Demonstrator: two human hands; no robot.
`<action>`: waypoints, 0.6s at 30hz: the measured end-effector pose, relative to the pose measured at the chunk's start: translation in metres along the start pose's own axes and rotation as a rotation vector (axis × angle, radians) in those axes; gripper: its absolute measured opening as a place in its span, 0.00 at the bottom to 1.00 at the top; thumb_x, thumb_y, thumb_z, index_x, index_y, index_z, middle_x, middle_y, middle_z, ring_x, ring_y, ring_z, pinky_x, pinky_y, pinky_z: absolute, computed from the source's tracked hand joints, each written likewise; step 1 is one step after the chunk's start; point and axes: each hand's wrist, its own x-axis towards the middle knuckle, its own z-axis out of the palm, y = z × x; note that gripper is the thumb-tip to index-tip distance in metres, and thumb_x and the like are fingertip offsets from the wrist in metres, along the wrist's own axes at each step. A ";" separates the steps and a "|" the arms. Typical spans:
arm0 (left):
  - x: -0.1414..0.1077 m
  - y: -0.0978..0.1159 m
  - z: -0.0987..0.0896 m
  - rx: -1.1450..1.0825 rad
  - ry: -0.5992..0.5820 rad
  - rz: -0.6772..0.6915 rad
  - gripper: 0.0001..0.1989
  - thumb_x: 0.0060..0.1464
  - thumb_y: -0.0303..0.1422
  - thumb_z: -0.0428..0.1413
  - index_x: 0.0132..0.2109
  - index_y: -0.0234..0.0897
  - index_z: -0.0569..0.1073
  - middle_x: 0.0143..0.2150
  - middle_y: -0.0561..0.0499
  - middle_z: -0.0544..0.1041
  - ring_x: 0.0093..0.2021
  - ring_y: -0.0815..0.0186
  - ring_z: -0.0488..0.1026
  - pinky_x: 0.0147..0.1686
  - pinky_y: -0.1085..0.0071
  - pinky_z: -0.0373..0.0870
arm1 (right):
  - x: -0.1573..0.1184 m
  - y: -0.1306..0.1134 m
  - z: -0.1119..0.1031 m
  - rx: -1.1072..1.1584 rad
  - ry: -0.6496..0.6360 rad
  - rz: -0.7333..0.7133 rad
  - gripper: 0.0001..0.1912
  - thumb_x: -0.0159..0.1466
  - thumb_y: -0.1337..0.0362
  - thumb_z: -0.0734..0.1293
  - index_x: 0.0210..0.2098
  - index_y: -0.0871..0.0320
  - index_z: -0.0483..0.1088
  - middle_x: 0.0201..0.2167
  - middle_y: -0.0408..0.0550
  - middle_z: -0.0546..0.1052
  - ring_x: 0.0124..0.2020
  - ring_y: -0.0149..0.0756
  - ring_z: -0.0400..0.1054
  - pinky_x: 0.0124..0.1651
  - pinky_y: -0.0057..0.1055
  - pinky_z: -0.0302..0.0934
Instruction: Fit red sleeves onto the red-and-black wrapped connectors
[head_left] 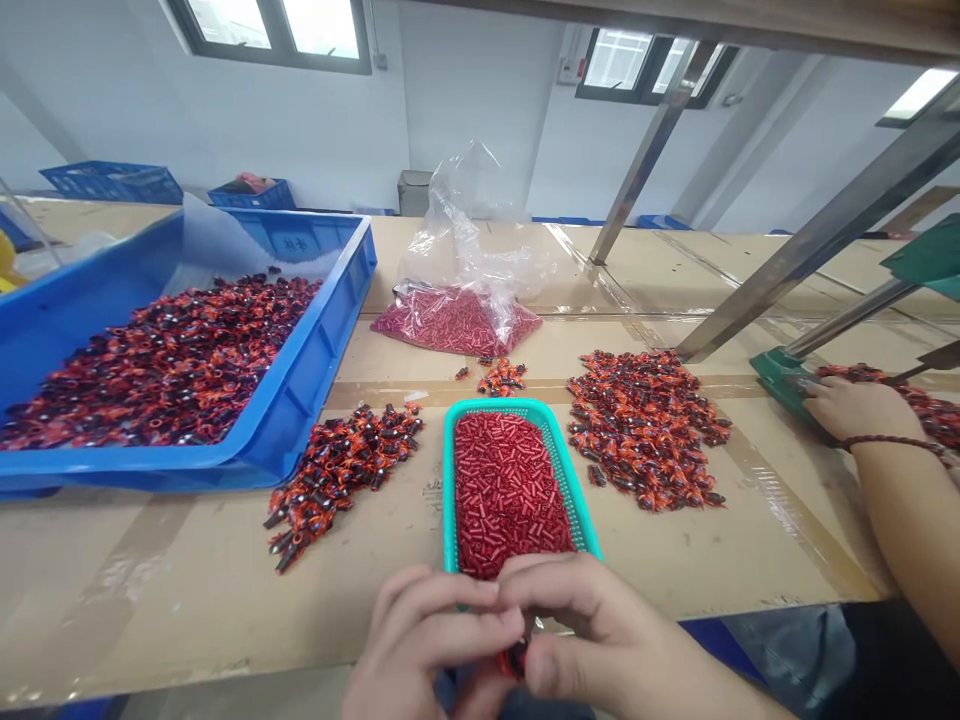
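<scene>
My left hand (427,650) and my right hand (592,630) meet at the bottom centre, at the near end of a green basket (450,490) full of small red tubes (510,490). Both are closed around a small black and orange-red part (516,655), mostly hidden by the fingers. Left of the basket lies a pile of black and orange parts (345,465); a larger pile (645,430) of similar parts lies to its right. Behind the basket is a small cluster (501,377) of them.
A blue crate (300,400) of similar parts stands at the left. A clear bag (457,310) of red tubes lies behind the basket. Metal posts (652,150) rise at the right. Another person's hand (862,410) is beside a green tool (787,380) at the far right.
</scene>
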 end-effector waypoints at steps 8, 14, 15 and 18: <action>-0.001 0.015 0.020 -0.334 0.243 -0.187 0.20 0.62 0.28 0.65 0.43 0.51 0.59 0.40 0.56 0.89 0.46 0.55 0.85 0.50 0.49 0.79 | 0.006 0.005 0.003 0.228 -0.058 0.117 0.27 0.62 0.39 0.73 0.40 0.57 0.80 0.34 0.45 0.75 0.35 0.32 0.65 0.39 0.28 0.61; 0.000 0.014 0.016 -0.173 0.160 -0.110 0.14 0.64 0.24 0.60 0.44 0.51 0.67 0.42 0.58 0.89 0.43 0.58 0.85 0.51 0.51 0.76 | 0.003 0.002 0.001 0.082 -0.044 0.017 0.24 0.67 0.42 0.70 0.34 0.58 0.79 0.32 0.43 0.70 0.34 0.32 0.63 0.38 0.29 0.58; -0.001 0.013 0.015 -0.104 0.113 -0.101 0.13 0.65 0.25 0.60 0.46 0.51 0.70 0.41 0.58 0.89 0.42 0.58 0.86 0.50 0.52 0.76 | 0.004 0.003 0.001 0.048 -0.049 -0.009 0.25 0.67 0.41 0.69 0.32 0.59 0.79 0.31 0.43 0.69 0.33 0.32 0.62 0.37 0.29 0.57; -0.003 0.012 0.015 0.099 0.028 -0.066 0.13 0.66 0.28 0.61 0.54 0.50 0.74 0.41 0.55 0.89 0.38 0.59 0.86 0.47 0.55 0.76 | 0.008 0.007 0.003 -0.012 -0.047 -0.058 0.30 0.68 0.38 0.66 0.30 0.60 0.78 0.28 0.43 0.67 0.31 0.32 0.61 0.34 0.30 0.56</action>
